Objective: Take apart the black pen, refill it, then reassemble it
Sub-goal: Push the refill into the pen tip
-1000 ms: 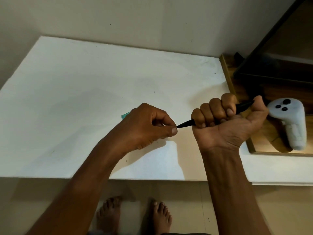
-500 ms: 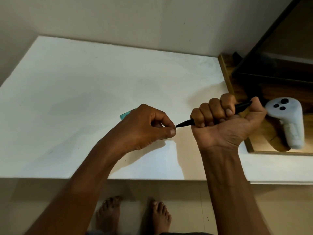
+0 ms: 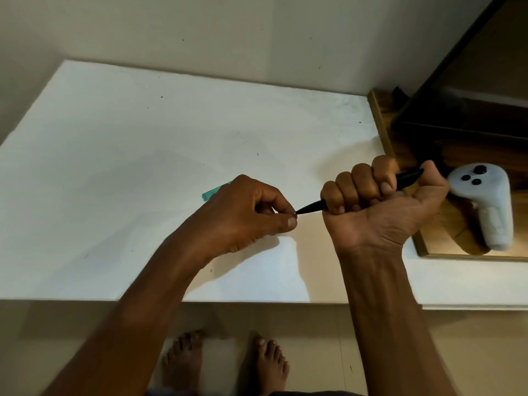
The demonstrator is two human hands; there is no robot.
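Above the white table (image 3: 143, 167), the right hand (image 3: 380, 212) is fisted round the black pen (image 3: 311, 207), hiding most of its barrel. The left hand (image 3: 243, 212) pinches the tip between thumb and forefinger. The pen runs roughly left-right, tip leftward. A teal object (image 3: 213, 192) is mostly hidden behind the left hand.

The right hand (image 3: 380, 207) is a fist wrapped round the black pen (image 3: 311, 207), whose rear end pokes out past the thumb toward the far right. The left hand (image 3: 243, 215) pinches the pen's pointed tip between thumb and forefinger. Both are over the white table (image 3: 143, 167). A teal object (image 3: 213, 192) (mostly hidden) lies just behind the left hand. To the right, a white controller (image 3: 483, 201) rests on a wooden surface (image 3: 445, 230). Bare feet (image 3: 183, 361) stand below the near edge
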